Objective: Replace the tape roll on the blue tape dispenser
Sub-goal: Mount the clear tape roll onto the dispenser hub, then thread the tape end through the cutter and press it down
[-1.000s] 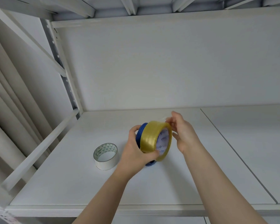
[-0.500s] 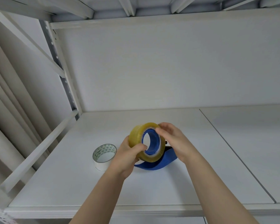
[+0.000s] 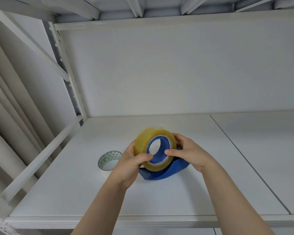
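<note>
A thick yellowish clear tape roll [image 3: 143,141] stands on edge around the hub of the blue tape dispenser [image 3: 163,173], whose curved blue base rests on the white shelf [image 3: 159,200]. My left hand [image 3: 131,165] grips the roll's left side, thumb at the lower rim. My right hand [image 3: 188,152] holds the roll's right side, thumb across the front face near the blue core. The dispenser's far end is hidden behind my right hand.
A nearly empty white roll core with a green triangle pattern [image 3: 109,164] stands on the shelf just left of my left hand. A white back wall, a left upright post [image 3: 70,89] and a diagonal brace bound the shelf. A seam [image 3: 244,160] splits the shelf on the right.
The yellow roll was turned from edge-on to facing me and now sits on the blue hub. The dispenser base came down onto the shelf. Both hands shifted slightly around the roll.
</note>
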